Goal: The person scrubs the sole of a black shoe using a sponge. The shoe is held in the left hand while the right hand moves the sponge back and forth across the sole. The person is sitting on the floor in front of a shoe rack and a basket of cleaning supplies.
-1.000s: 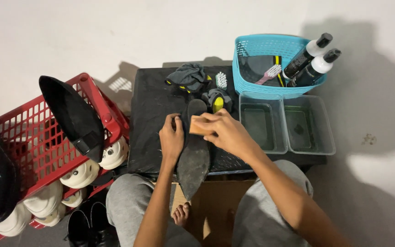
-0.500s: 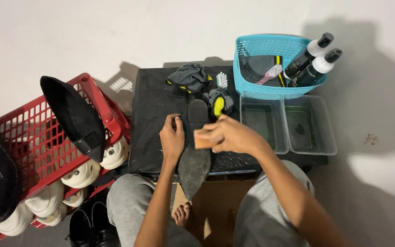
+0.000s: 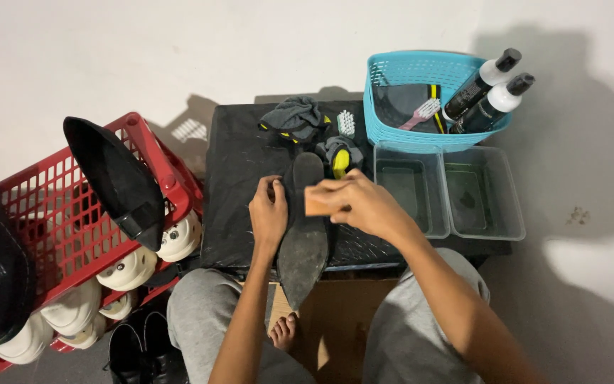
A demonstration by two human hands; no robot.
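Observation:
My left hand (image 3: 268,213) grips the side of a dark pointed shoe (image 3: 302,245), held sole up over the edge of a black table (image 3: 239,185). My right hand (image 3: 355,203) presses a small tan block (image 3: 318,202) against the shoe's sole near the heel. The shoe's toe points down toward my lap. Behind the shoe lie a grey and yellow cloth (image 3: 294,118) and a yellow-handled brush (image 3: 340,160).
A turquoise basket (image 3: 392,131) holds a pink toothbrush (image 3: 421,114) and two dark bottles (image 3: 488,92). Two clear tubs (image 3: 449,188) of water sit beside it. A red crate (image 3: 58,220) at left carries another black shoe (image 3: 115,178); white shoes (image 3: 129,267) lie below it.
My right hand has slid the tan block a little along the sole, down and to the left toward my left hand. The shoe and my left hand stay put.

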